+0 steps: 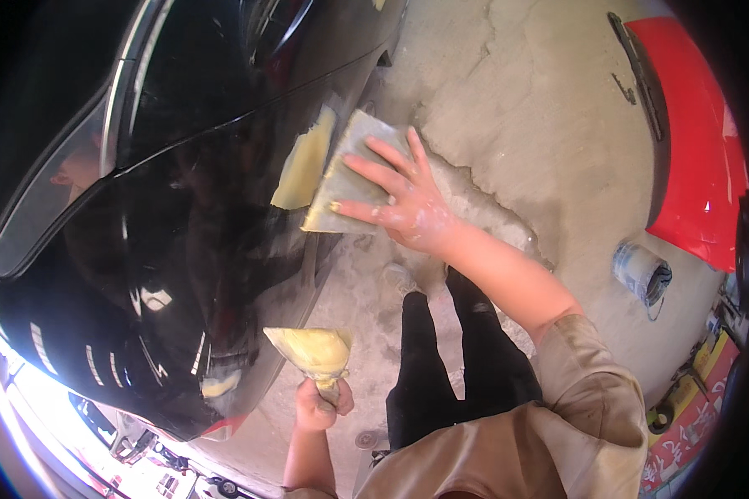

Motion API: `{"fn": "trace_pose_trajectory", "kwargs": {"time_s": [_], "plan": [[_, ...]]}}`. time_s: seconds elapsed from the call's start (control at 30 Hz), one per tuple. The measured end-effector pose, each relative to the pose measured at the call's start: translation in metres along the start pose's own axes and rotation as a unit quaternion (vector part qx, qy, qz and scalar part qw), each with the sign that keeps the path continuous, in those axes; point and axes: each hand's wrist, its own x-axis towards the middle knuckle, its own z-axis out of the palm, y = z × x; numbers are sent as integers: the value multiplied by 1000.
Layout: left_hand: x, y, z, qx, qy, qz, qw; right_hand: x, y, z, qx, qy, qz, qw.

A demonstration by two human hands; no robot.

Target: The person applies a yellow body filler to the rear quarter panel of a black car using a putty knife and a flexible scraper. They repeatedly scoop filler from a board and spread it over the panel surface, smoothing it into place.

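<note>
My right hand (pixel 408 200) has its fingers spread across a flat grey spreader (pixel 360 170) and holds it. Yellow filler lines the spreader's left edge, which lies along the black car panel (pixel 216 233). Just left of it, a pale yellow filler patch (pixel 306 162) covers part of the panel. Lower down, my left hand (pixel 322 406) is closed around the handle of a putty knife (pixel 312 349). Its wide blade carries a mass of yellow filler. Whitish smears show on the back of my right hand, and its thumb is hidden.
A second, smaller filler patch (pixel 221 384) is low on the car. Cracked concrete floor (pixel 508 100) lies to the right, with a red car panel (pixel 695 141) and a dirty bucket-like can (pixel 641 272) on it. Assorted items crowd the lower right edge. My legs stand close to the car.
</note>
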Motion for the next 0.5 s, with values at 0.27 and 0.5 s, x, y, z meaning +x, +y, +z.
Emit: {"fn": "trace_pose_trajectory", "kwargs": {"time_s": [0.27, 0.5], "plan": [[4, -43, -8, -91, 30, -27, 995, 27, 14, 66, -22, 84, -40, 995], [11, -59, -7, -136, 27, -42, 989, 24, 23, 85, -17, 90, -36, 995]]}}
